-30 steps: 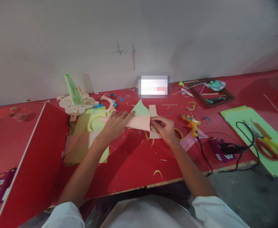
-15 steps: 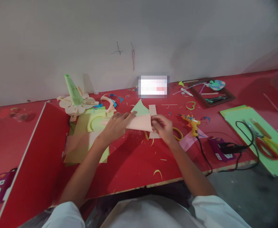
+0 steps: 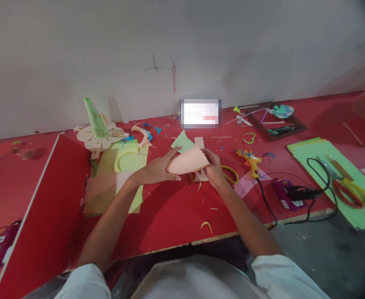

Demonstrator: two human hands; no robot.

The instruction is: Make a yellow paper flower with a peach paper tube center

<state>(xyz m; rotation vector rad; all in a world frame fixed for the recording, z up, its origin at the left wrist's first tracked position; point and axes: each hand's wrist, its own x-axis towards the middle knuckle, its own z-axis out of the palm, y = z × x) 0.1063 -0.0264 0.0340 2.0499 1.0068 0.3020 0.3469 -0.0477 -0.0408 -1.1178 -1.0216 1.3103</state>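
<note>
A pale peach paper (image 3: pixel 187 161), curved into a roll, is held between both hands above the red table. My left hand (image 3: pixel 157 168) wraps round its left end, thumb below and fingers above. At the right end my right hand (image 3: pixel 213 166) grips the edge, its fingertips partly hidden behind the paper. Behind the roll lie a green paper piece (image 3: pixel 183 142) and a pale strip (image 3: pixel 199 142). Yellow-handled scissors (image 3: pixel 231 175) lie partly hidden beside my right hand.
A green paper cone (image 3: pixel 95 120) stands on a petal-shaped base at the left, behind stacked sheets (image 3: pixel 107 166). To the right are a yellow glue gun (image 3: pixel 251 161), a purple power box (image 3: pixel 287 195) with black cables, and scissors on green sheets (image 3: pixel 315 151).
The peach paper has turned and become more rounded, its right end tilted. My left hand has opened round its left end, and my right hand has shifted along the right edge.
</note>
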